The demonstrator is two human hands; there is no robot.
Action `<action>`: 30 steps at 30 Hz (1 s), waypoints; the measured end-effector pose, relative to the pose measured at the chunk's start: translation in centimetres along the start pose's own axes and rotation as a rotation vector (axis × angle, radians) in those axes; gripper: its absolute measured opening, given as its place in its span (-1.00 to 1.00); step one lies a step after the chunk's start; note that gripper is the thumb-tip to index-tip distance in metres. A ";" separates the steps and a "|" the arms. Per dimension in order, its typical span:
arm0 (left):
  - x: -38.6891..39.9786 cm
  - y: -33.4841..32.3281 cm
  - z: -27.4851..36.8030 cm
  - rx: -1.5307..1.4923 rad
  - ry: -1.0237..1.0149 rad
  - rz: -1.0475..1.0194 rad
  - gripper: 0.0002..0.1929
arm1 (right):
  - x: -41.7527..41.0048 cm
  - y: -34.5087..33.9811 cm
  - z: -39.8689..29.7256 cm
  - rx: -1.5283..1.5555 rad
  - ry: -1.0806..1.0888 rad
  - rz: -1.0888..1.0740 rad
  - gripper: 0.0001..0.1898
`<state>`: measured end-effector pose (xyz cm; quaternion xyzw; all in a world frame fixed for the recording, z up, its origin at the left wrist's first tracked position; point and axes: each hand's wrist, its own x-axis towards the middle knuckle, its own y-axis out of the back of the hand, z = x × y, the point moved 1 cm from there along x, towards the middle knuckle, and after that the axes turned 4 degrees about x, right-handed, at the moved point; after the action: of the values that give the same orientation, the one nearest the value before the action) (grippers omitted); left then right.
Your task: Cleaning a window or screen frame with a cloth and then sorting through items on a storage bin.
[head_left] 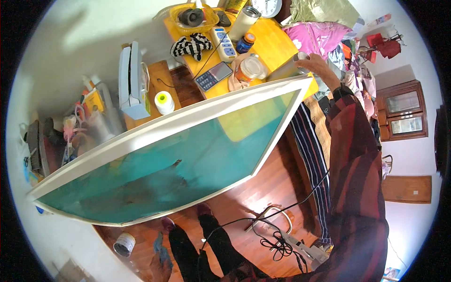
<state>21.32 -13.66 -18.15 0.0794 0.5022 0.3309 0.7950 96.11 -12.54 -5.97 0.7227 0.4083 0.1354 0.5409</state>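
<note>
My right hand [315,67], with a black band at the wrist, curls around a grey cylindrical container [300,56] at the table's corner. Just below it is the upper right corner of a large white-framed panel [260,86] with a translucent teal sheet [197,158]. The panel stands tilted before me, against the table's front. A dark, ragged-edged patch [148,187] shows in the sheet. Low by my legs, my left hand [161,269] holds a crumpled blue-grey cloth [162,250]; its fingers are blurred and in shadow.
A yellow table [278,38] bears a power strip [223,44], keypad phone [214,76], lidded tub [252,68] and flask [245,23]. Left are a thread cone [164,102] and blue box [134,84]. A can [124,244] and coiled black cable [278,246] lie on the wooden floor.
</note>
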 end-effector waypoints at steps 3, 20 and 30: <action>0.1 0.1 -2.1 0.008 -0.017 0.013 -0.79 | -0.2 -0.9 -0.2 -0.155 -0.039 0.339 -0.32; -1.4 3.1 2.6 0.416 -0.529 0.200 -0.60 | -9.1 -10.9 -9.8 -0.239 0.602 0.306 -0.47; -0.9 3.8 -4.2 0.182 -0.416 0.113 -0.64 | -13.2 -10.8 -10.8 -0.237 0.588 0.426 -0.42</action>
<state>15.82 -12.17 -17.71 0.2455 0.3502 0.3048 0.8510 76.08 -14.16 -8.30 0.6541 0.3685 0.4927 0.4400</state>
